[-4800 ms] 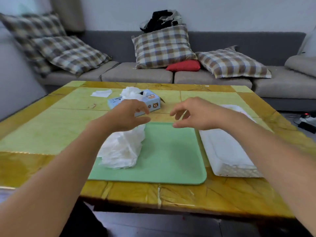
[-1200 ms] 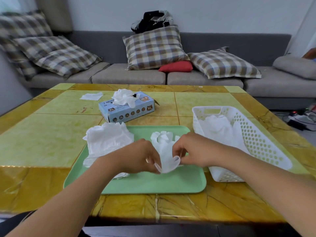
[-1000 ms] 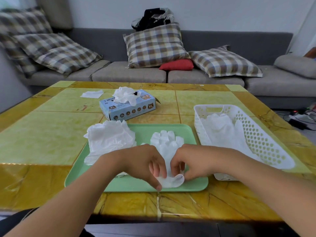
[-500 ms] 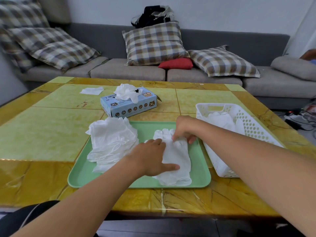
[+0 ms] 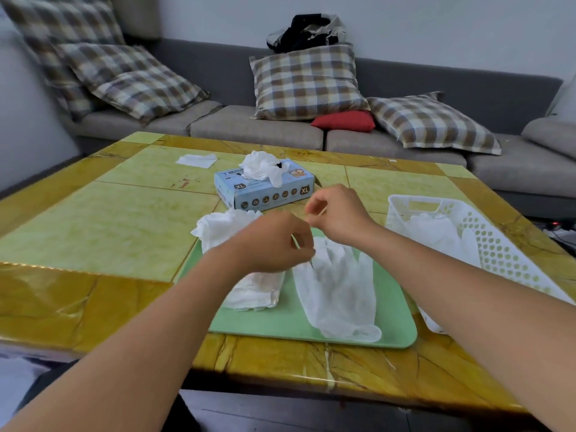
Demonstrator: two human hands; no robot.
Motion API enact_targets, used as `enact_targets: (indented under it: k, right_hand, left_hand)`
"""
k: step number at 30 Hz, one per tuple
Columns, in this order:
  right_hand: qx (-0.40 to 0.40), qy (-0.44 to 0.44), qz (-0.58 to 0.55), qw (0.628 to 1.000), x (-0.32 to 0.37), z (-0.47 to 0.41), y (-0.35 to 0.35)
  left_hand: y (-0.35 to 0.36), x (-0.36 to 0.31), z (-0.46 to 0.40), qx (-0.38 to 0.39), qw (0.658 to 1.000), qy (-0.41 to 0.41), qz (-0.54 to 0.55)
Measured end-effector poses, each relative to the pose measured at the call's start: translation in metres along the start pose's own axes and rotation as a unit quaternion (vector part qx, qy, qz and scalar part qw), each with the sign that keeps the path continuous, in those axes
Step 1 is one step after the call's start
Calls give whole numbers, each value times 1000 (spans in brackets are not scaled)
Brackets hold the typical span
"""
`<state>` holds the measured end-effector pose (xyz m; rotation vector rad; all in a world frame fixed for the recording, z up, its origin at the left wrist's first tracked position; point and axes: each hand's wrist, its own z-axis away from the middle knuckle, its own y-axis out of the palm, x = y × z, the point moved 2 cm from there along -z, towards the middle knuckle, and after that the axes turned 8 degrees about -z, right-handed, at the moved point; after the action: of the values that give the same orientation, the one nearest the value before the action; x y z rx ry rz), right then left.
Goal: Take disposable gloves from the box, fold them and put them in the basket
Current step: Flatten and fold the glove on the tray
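Some gloves lie in the basket; one glove lies flat, unfolded, on the tray; both hands hover curled, empty.

- A grey sofa ran along a pale, bare wall behind a low table topped in yellow-green panels framed with veined amber borders.
- Four plaid cushions leaned on the sofa (one propped upright at the centre), with a small red cushion tucked beside it.
- Dark clothing lay heaped on the sofa back.
- Soft, even light filled the room; the floor below the table was dark.
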<state>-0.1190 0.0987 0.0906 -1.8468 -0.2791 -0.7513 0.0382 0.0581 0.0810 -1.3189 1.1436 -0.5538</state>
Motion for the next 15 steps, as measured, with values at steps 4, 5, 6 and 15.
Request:
enact_targets:
  k: [4, 5, 6, 15]
  right_hand:
    - [157, -77, 5, 985, 55, 7, 44]
    - [183, -83, 23, 979, 59, 7, 58]
    - [199, -89, 49, 975, 61, 6, 72]
    - [120, -76, -10, 990, 46, 15, 85]
  left_hand:
    - [-40, 69, 27, -169, 973, -151, -48]
    - [-41, 84, 34, -160, 969, -175, -64]
    - [-40, 96, 41, -128, 971, -188, -72]
    - [-19, 118, 63, 43, 987, -128, -83]
